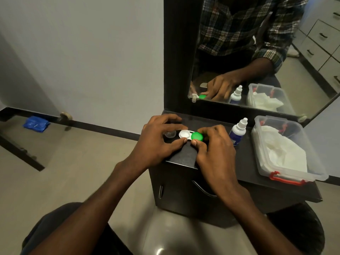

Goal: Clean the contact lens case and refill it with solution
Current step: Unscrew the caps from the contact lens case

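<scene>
A white contact lens case (184, 134) lies on the dark cabinet top (244, 159). Its left well is uncovered and white inside. A green cap (197, 136) sits on its right well. My left hand (158, 140) pinches the left end of the case between thumb and fingers. My right hand (211, 146) curls its thumb and fingers round the green cap. A clear cap (169, 134) lies on the top just left of the case, under my left fingers. A white solution bottle (238, 132) with a blue label stands upright to the right of my right hand.
A clear plastic box (316, 173) with red latches holds white tissues at the right of the cabinet top. A mirror (257, 52) stands behind and reflects the hands, bottle and box. The cabinet's front edge runs just below my hands. A blue packet (35, 124) lies on the floor far left.
</scene>
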